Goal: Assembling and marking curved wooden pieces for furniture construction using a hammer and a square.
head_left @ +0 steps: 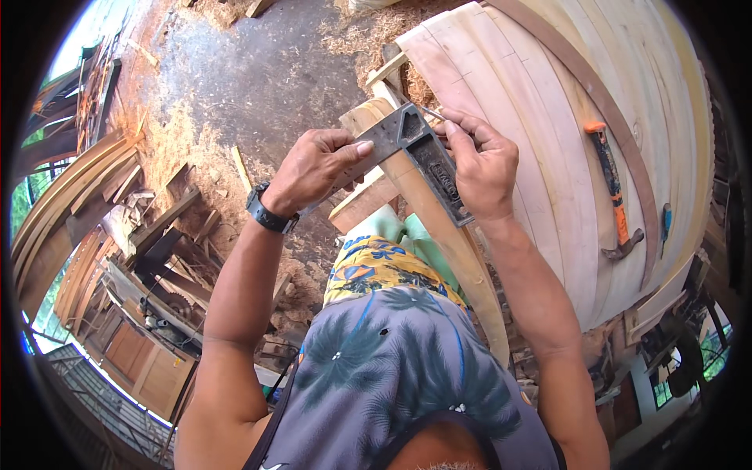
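A try square with a metal blade and a dark stock lies across a curved wooden beam. My left hand grips the blade, thumb on top, to the left of the beam. The stock runs along the beam's right side. Beside the square's corner, my right hand pinches a thin pencil between thumb and fingers, its tip pointing toward the beam's far end. That hand also rests close against the stock. Part of the blade is hidden under my left hand.
Wide pale planks form a curved surface on the right, with a dark curved strip, a hammer and a small blue-handled tool on it. Wood shavings cover the floor. Stacked timber stands left.
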`<state>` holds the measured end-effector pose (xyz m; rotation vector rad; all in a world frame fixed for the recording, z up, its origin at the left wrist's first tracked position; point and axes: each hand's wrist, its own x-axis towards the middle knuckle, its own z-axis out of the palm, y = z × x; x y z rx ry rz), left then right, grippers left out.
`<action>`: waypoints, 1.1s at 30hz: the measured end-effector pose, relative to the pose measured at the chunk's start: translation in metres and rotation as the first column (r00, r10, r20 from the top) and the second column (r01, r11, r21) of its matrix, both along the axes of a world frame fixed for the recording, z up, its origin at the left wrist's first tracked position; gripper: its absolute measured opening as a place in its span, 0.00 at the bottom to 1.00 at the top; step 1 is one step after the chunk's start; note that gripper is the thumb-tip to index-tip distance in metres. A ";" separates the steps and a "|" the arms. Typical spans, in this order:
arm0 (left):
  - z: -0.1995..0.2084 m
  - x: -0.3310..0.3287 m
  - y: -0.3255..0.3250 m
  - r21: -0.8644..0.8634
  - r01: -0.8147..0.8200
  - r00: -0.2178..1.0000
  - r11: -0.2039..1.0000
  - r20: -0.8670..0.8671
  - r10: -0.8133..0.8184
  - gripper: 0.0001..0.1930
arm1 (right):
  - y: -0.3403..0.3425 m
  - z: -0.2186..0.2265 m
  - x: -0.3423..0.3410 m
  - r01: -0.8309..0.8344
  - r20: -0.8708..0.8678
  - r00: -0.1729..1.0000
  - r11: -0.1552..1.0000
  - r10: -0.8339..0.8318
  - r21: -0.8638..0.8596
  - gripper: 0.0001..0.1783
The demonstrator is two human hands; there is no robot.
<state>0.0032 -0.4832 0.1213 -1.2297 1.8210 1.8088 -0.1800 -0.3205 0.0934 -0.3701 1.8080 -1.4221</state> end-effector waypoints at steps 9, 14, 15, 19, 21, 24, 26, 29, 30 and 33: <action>0.004 -0.002 0.001 -0.010 0.019 0.999 1.000 0.039 -0.018 0.24 | 0.000 0.002 0.002 0.025 0.027 0.999 1.000 -0.025 -0.012 0.12; -0.004 0.002 0.003 -0.012 0.006 1.000 1.000 0.000 -0.006 0.23 | -0.002 0.004 0.000 -0.009 -0.008 1.000 1.000 0.009 0.004 0.11; -0.005 0.003 0.003 -0.012 -0.012 0.999 1.000 -0.032 0.012 0.23 | -0.003 0.006 0.000 -0.016 -0.009 1.000 1.000 0.016 0.003 0.11; 0.003 -0.001 0.000 -0.025 0.029 0.999 0.999 0.017 -0.028 0.22 | -0.021 0.020 -0.010 -0.037 -0.149 0.988 0.999 0.032 -0.027 0.10; 0.003 -0.002 0.000 0.026 0.013 0.999 1.000 0.042 -0.014 0.22 | -0.036 0.026 -0.020 -0.351 -0.347 0.884 0.935 0.314 -0.049 0.09; -0.001 0.001 -0.001 0.074 0.017 1.000 0.997 0.004 -0.018 0.22 | -0.064 0.029 -0.021 -0.591 -0.466 0.700 0.805 0.541 0.046 0.09; 0.001 0.001 -0.002 0.050 0.019 0.999 0.999 -0.032 -0.018 0.22 | -0.080 0.028 -0.020 -0.718 -0.494 0.528 0.673 0.691 0.174 0.10; -0.003 0.005 0.000 0.026 0.001 0.996 1.000 -0.090 0.001 0.21 | -0.094 0.032 -0.019 -0.782 -0.497 0.429 0.585 0.754 0.214 0.10; -0.005 0.006 0.001 0.027 -0.016 0.993 0.999 -0.114 0.020 0.20 | -0.097 0.031 -0.018 -0.786 -0.498 0.421 0.579 0.758 0.217 0.10; -0.008 0.006 -0.001 0.066 0.011 0.996 0.998 -0.089 -0.005 0.20 | -0.103 0.030 -0.017 -0.820 -0.495 0.330 0.504 0.804 0.271 0.11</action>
